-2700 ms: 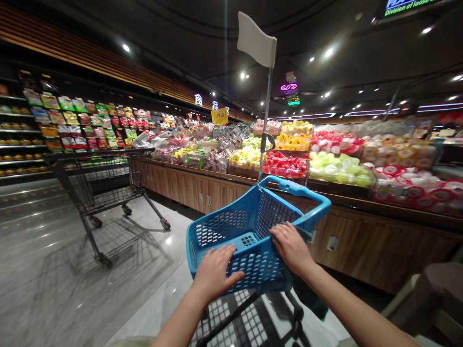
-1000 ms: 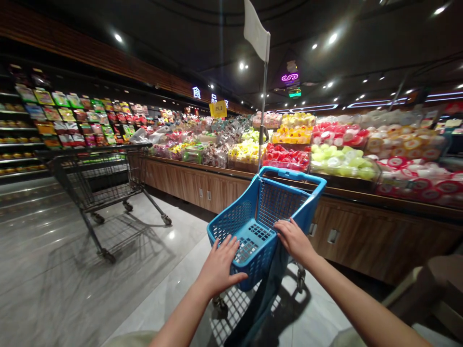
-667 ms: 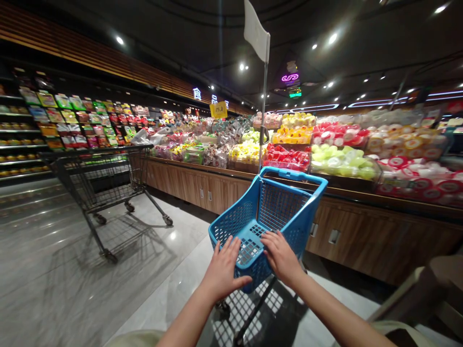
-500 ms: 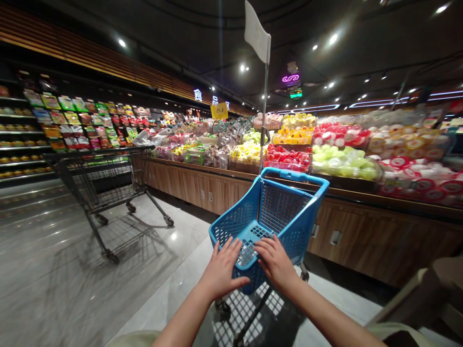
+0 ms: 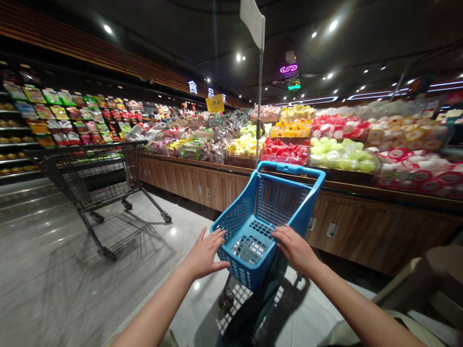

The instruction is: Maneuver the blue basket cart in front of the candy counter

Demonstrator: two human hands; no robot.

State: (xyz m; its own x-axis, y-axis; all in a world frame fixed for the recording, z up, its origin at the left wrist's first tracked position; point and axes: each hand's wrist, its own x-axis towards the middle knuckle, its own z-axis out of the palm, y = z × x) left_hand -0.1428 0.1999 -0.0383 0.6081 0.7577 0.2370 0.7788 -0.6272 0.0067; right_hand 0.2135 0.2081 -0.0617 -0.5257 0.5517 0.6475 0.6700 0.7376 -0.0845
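Note:
A small blue shopping cart (image 5: 235, 217) stands in front of me, and no goods show in its basket. A thin pole with a pale flag (image 5: 253, 24) rises at its far side. My left hand (image 5: 205, 254) is open at the left rim, thumb held apart from the fingers, fingertips at or just over the edge; contact is unclear. At the right rim, my right hand (image 5: 294, 248) has its fingers extended and lightly bent over the edge, not wrapped around it. A dark, blurred shape (image 5: 249, 313) beneath the basket cannot be made out.
Behind the cart runs a wood-fronted display counter (image 5: 361, 226) heaped with colourful packaged sweets. A dark metal shopping cart (image 5: 97, 178) stands to the left on grey floor tiles. Shelves of bagged goods (image 5: 65, 115) line the far left. A brown rounded object (image 5: 441, 274) is at the right edge.
My hands have moved apart: the left to the left and slightly up, the right to the right rim. The dark shape under the blue cart has appeared. The view has shifted slightly.

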